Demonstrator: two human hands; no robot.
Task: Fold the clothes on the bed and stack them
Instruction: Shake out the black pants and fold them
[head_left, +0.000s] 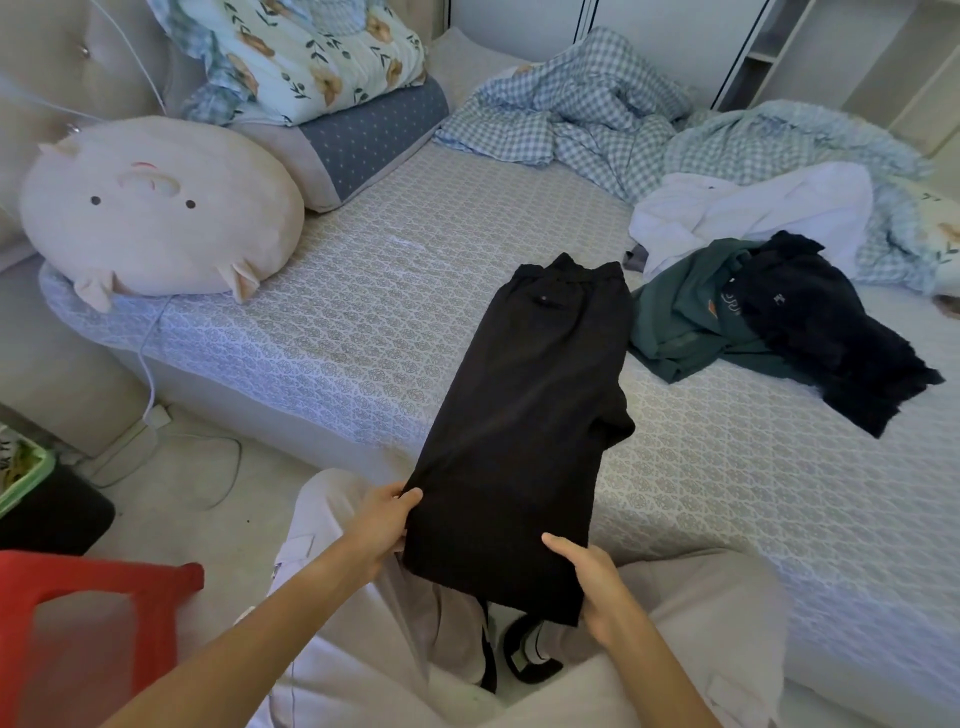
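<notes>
Right hand (597, 592) and left hand (382, 525) pinch trousers' (524, 415) near end; overhanging bed (322, 332) edge, they may slide off unfolded

The bed (363, 322) is covered by a patterned grey-white sheet. A round pig-faced cushion (156, 208) and a blue dotted pillow (363, 140) are set at its head end. Black trousers (535, 405) are draped over the near edge. Toward the foot end, a green garment (680, 322), a dark garment (831, 343), a white garment (753, 213) and a crumpled checked quilt (597, 119) are seen.
</notes>
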